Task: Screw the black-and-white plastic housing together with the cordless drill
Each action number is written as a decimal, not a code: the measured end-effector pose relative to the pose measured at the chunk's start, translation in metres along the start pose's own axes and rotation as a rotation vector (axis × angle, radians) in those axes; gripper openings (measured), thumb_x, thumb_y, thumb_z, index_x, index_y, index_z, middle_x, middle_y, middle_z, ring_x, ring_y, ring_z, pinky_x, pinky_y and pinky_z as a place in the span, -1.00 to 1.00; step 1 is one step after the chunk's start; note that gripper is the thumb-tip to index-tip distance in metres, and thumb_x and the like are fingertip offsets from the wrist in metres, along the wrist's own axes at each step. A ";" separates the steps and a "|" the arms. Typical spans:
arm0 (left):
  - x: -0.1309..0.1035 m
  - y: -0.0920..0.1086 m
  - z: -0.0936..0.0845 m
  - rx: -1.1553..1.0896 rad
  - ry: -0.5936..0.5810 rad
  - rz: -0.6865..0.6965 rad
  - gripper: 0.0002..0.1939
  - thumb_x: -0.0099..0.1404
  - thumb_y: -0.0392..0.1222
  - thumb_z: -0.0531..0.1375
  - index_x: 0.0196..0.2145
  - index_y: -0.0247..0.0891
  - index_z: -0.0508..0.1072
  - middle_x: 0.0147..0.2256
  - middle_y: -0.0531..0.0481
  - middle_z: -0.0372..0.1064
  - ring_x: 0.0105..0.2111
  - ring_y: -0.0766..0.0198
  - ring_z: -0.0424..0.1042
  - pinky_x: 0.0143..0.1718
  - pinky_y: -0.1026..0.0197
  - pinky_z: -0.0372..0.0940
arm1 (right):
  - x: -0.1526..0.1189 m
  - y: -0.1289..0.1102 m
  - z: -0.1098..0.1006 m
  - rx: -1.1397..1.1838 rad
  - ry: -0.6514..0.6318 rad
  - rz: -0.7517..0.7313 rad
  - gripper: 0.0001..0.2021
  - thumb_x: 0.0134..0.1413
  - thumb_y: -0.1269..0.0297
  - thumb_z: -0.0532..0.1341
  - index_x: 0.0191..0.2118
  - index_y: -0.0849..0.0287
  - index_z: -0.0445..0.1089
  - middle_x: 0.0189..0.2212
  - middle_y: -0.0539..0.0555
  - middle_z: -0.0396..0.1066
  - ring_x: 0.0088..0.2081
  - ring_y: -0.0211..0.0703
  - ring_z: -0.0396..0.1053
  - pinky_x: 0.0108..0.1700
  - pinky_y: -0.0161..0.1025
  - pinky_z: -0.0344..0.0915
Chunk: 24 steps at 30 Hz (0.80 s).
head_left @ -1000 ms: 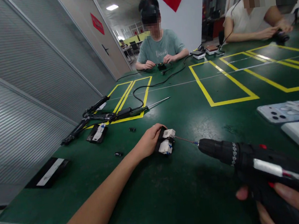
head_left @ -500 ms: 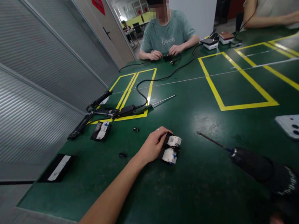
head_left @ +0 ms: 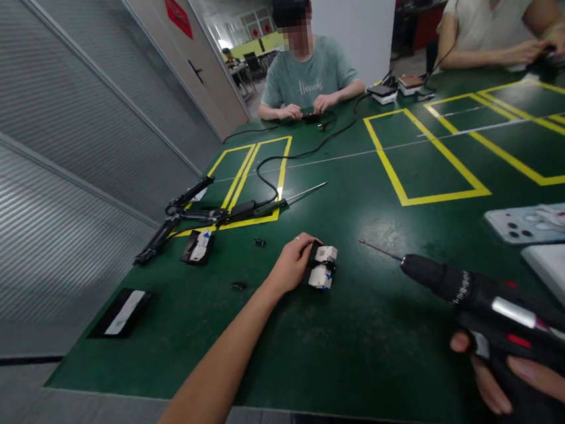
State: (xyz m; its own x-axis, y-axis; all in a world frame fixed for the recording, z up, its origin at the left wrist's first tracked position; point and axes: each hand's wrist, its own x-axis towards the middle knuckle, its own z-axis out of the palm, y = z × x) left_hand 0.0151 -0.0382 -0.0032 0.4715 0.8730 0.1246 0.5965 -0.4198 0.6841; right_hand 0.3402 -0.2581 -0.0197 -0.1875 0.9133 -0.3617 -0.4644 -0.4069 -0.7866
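My left hand point(head_left: 295, 262) is closed around the black side of a small black-and-white device point(head_left: 323, 276), which rests on the green table point(head_left: 295, 344). Its white blocks and bits of blue face right. In my right hand point(head_left: 508, 377) is a black cordless drill point(head_left: 475, 293), gripped by its handle, with the index finger near the trigger. The drill's long thin bit point(head_left: 379, 249) points left toward the device, and a gap separates its tip from the device. Left of my forearm lie two small black parts, one nearer point(head_left: 238, 286) and one farther point(head_left: 259, 242).
A black-and-white piece point(head_left: 198, 247) and a flat black panel point(head_left: 121, 313) lie at left. Behind them are a soldering iron point(head_left: 262, 207) with its cord and black folding arms point(head_left: 177, 215). A phone point(head_left: 538, 223) lies at right. Two people point(head_left: 306, 70) sit across the table.
The drill has come further into view from the lower right, with my right hand now visible on its handle. The view has shifted slightly; my left hand stays on the device.
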 end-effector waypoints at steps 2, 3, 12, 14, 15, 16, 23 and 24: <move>0.002 -0.003 0.001 0.017 0.041 -0.005 -0.68 0.38 -0.22 -0.10 -0.16 -0.28 0.43 -0.21 -0.08 0.38 -0.16 0.22 0.36 -0.06 0.17 0.24 | -0.003 0.001 0.003 -0.023 0.048 0.013 -0.60 0.23 0.13 0.00 0.04 0.23 0.34 -0.53 0.15 0.40 -0.52 -0.09 0.27 -0.52 -0.26 0.16; 0.002 -0.004 0.001 0.023 0.052 -0.005 -0.68 0.38 -0.22 -0.10 -0.16 -0.29 0.43 -0.21 -0.09 0.38 -0.16 0.21 0.36 -0.06 0.16 0.23 | -0.004 0.002 0.004 -0.034 0.052 0.004 -0.60 0.23 0.12 0.01 0.05 0.23 0.33 -0.54 0.13 0.39 -0.55 -0.12 0.24 -0.55 -0.28 0.13; -0.002 -0.010 -0.015 0.002 -0.014 -0.002 -0.66 0.36 -0.20 -0.06 -0.03 -0.27 0.41 -0.08 -0.10 0.38 -0.06 0.19 0.34 0.05 0.11 0.19 | 0.000 0.000 0.014 0.028 0.063 -0.090 -0.68 0.25 0.19 -0.02 -0.09 0.21 0.40 -0.54 0.11 0.37 -0.52 -0.11 0.23 -0.43 -0.22 0.21; -0.004 -0.006 -0.016 -0.002 -0.004 -0.034 -0.64 0.38 -0.17 -0.08 -0.01 -0.27 0.40 -0.07 -0.11 0.38 -0.05 0.17 0.33 0.05 0.10 0.18 | 0.002 -0.001 0.015 0.044 0.061 -0.071 -0.67 0.26 0.19 -0.03 -0.11 0.21 0.41 -0.57 0.11 0.35 -0.53 -0.11 0.22 -0.44 -0.22 0.21; -0.005 -0.003 -0.016 -0.002 0.000 -0.048 -0.62 0.38 -0.14 -0.08 0.01 -0.27 0.39 -0.07 -0.12 0.37 -0.04 0.16 0.33 0.05 0.09 0.18 | 0.002 -0.002 0.015 0.044 0.059 -0.066 -0.67 0.25 0.18 -0.03 -0.11 0.21 0.41 -0.58 0.11 0.35 -0.54 -0.11 0.21 -0.44 -0.22 0.21; -0.006 0.001 -0.016 0.001 0.001 -0.058 -0.61 0.38 -0.11 -0.08 0.02 -0.27 0.37 -0.06 -0.12 0.37 -0.04 0.15 0.32 0.05 0.08 0.18 | 0.002 -0.002 0.015 0.042 0.060 -0.065 -0.68 0.25 0.18 -0.02 -0.12 0.22 0.41 -0.58 0.11 0.35 -0.54 -0.11 0.21 -0.44 -0.22 0.22; -0.016 0.022 -0.022 0.035 0.033 0.038 -0.59 0.27 -0.03 0.12 0.04 -0.21 0.36 0.07 -0.17 0.20 0.05 0.06 0.23 0.06 0.04 0.19 | 0.005 0.000 0.007 -0.040 0.005 -0.058 -0.66 0.22 0.12 0.03 -0.10 0.23 0.42 -0.60 0.14 0.37 -0.55 -0.06 0.28 -0.45 -0.18 0.24; -0.017 0.024 -0.022 0.032 0.043 0.065 -0.63 0.25 -0.05 0.15 -0.01 -0.21 0.40 0.10 -0.16 0.16 0.10 0.04 0.18 0.13 0.02 0.12 | 0.006 -0.001 0.005 -0.065 -0.040 -0.037 -0.64 0.21 0.10 0.04 -0.10 0.23 0.42 -0.60 0.15 0.38 -0.55 -0.04 0.30 -0.45 -0.17 0.25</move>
State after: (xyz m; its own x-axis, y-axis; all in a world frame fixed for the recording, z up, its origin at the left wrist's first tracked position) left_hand 0.0066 -0.0576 0.0268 0.4822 0.8532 0.1988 0.5866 -0.4830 0.6501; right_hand 0.3347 -0.2526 -0.0186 -0.2066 0.9272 -0.3125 -0.4150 -0.3723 -0.8302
